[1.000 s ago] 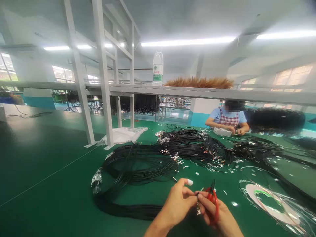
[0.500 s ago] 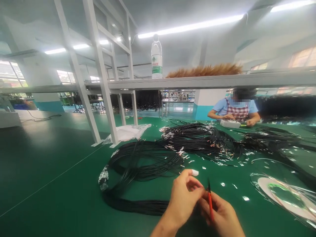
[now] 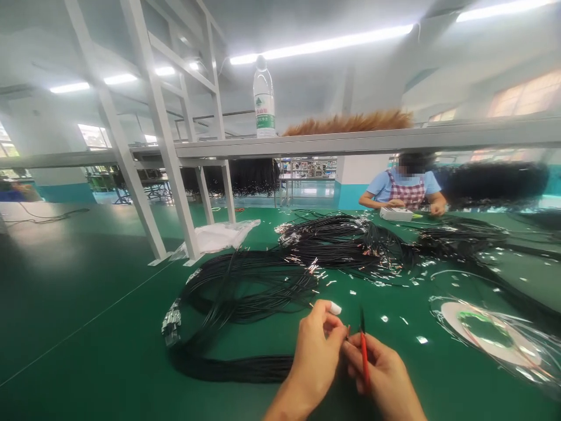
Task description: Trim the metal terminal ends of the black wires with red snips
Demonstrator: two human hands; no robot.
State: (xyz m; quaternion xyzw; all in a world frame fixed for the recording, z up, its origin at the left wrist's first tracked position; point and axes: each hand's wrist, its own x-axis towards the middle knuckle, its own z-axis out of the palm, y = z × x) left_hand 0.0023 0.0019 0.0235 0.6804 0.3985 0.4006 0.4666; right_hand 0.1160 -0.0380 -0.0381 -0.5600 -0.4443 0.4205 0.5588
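My left hand (image 3: 316, 345) is closed, thumb against fingers, pinching a thin black cable whose small copper-coloured end (image 3: 348, 331) shows at the thumb tip. A white cover wraps one of its fingertips. Close beside it, my right hand (image 3: 379, 371) grips red-handled cutters (image 3: 364, 354), dark tip upward and seen edge-on. Its fingertips are near the cable end; whether they touch it I cannot tell. To the left, a looped bundle of black cables (image 3: 236, 368) lies on the green table, with metallic connectors (image 3: 172, 320) at its left bend.
More black cables (image 3: 342, 240) with bare copper ends lie behind my hands. At the right is a white ring with wires (image 3: 447, 318). Small scraps dot the green tabletop (image 3: 109, 345). Shelf posts (image 3: 173, 158) stand at left; a bottle (image 3: 264, 105) tops the shelf. A person (image 3: 401, 187) sits opposite.
The view has shifted, so everything sits a little further left. My hands have parted slightly, and the copper-coloured cable end now shows between them.
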